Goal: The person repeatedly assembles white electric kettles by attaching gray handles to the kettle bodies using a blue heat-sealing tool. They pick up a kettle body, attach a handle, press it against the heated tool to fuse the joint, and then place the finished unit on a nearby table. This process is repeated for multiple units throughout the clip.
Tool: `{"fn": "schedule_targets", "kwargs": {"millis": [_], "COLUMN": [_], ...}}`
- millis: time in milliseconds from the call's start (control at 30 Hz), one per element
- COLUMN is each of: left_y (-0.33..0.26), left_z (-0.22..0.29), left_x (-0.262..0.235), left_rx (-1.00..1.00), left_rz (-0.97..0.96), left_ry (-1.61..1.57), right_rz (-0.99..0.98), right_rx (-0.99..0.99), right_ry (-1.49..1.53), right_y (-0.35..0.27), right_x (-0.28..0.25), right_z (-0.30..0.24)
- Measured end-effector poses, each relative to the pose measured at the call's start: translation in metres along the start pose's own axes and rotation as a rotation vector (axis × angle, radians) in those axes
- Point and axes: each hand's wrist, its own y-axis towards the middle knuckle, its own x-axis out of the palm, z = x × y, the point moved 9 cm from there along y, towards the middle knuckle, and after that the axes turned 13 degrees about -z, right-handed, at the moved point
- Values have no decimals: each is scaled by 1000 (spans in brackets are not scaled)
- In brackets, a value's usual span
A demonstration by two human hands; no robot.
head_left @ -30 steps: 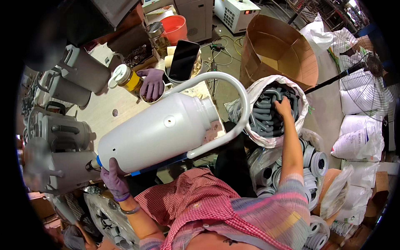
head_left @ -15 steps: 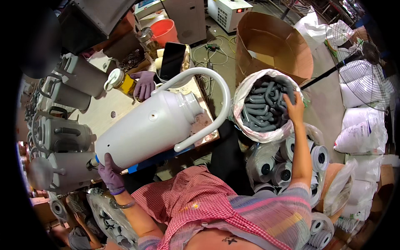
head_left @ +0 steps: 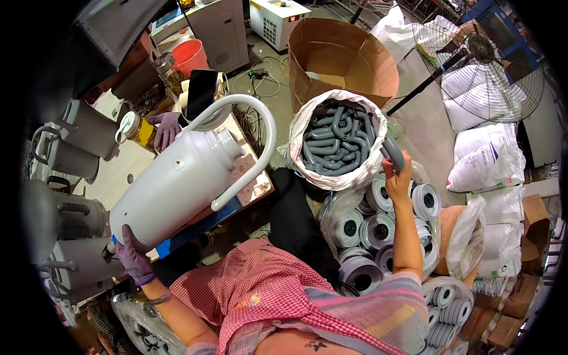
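Note:
A large light grey plastic jug body (head_left: 171,183) lies tilted across the table, with a big curved tube handle arching past its neck. My left hand (head_left: 135,260), in a purple glove, grips its base end; a small dark fitting with a blue ring (head_left: 109,248) shows beside the fingers, its kind unclear. On the right, my bare right hand (head_left: 398,180) is closed on a dark grey curved plastic handle (head_left: 394,154), held up just beyond the rim of a white sack (head_left: 297,127). Many similar grey handles (head_left: 322,143) fill that sack.
Finished-looking grey jugs (head_left: 89,133) line the table's left side. A purple glove (head_left: 168,129), a phone (head_left: 201,92) and a red bucket (head_left: 190,57) sit farther back. Behind the sack stands a cardboard drum (head_left: 376,65); bagged round grey parts (head_left: 377,231) lie below, a fan (head_left: 480,48) at right.
My right hand has come out of the sack toward me, now with a grey handle in it. The whole view has shifted, while my left hand stays at the jug's base.

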Motion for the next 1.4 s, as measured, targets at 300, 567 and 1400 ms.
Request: {"fn": "schedule_targets", "kwargs": {"millis": [300,567,1400], "left_y": [-3,2,7], "left_z": [-2,20,21], "left_x": [1,9,13], "left_rx": [-36,1,-104], "left_rz": [-24,-65,-99], "left_ry": [-161,-205,-277], "right_rz": [-462,-433,-1353], "right_rx": [58,253,-34], "right_ry": [-551,642,434], "right_y": [29,132,176], "right_x": [32,77,344], "right_z": [-1,-149,-391]}}
